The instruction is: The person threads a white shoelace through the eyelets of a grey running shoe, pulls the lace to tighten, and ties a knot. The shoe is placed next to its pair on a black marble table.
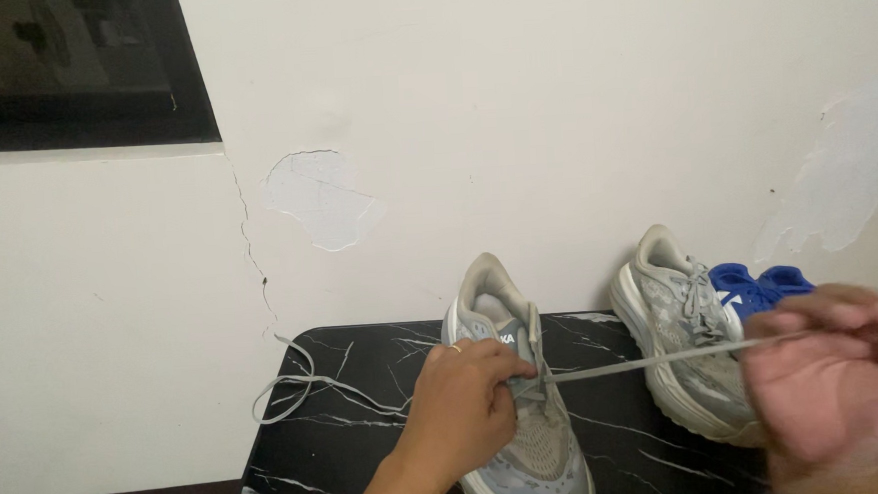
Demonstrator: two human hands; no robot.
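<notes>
Grey shoe [528, 423]: set toe toward the wearer on the black marbled surface [340, 453], heel toward the wall; the placement leaves the lacing open to both hands.
Left hand [462, 406]: laid over the shoe's throat, a ring seen on one finger; fingers [511, 374] closed narrowly at the eyelets, apparently pinning the lace at its exit point so that the pull does not shift the shoe.
Right hand [836, 376]: blurred, raised at the right edge of view; fingers appear curled about the far end of the lace, though the exact grip cannot be told through the blur.
Lace, taut run [655, 359]: stretched in a straight line from the left fingers to the right hand, passing over the second shoe; the tension is judged to come from the two hands working against each other.
Lace, slack end [296, 385]: trailed in a loose loop off the surface's left edge, against the wall, untouched.
Second grey shoe [684, 334]: parked to the right, tilted against the wall, laced, well apart from the left hand.
Blue shoe [762, 288]: partly hidden behind the second grey shoe.
Wall [503, 123]: white, cracked, with patched plaster [321, 198].
</notes>
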